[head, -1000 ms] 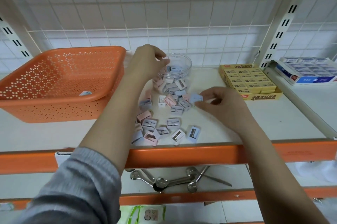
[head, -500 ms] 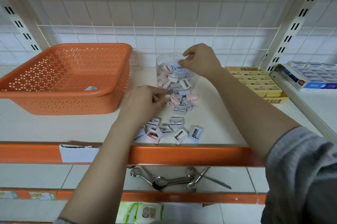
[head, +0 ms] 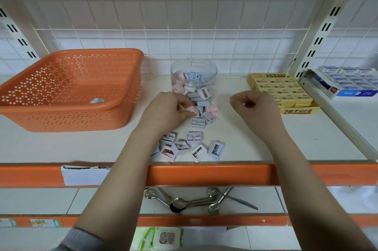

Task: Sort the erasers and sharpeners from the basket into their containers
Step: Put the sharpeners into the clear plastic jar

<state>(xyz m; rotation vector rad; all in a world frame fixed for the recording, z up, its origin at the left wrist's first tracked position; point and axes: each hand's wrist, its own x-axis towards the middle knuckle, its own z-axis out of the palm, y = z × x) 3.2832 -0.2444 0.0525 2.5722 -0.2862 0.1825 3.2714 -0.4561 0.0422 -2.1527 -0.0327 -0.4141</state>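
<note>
Bright, even, soft light; faint shadows; wide-angle bending at edges; slight blur.

One head-worn view — close, looking forward and down onto the shelf.

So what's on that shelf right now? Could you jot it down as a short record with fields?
left hand: pinches a pink sharpener
right hand: curled, nothing visible in it
clear jar: open, partly filled with sharpeners
loose sharpeners: scattered before the jar
orange basket: left of the jar, one small item inside
yellow eraser box: right of the jar
</note>
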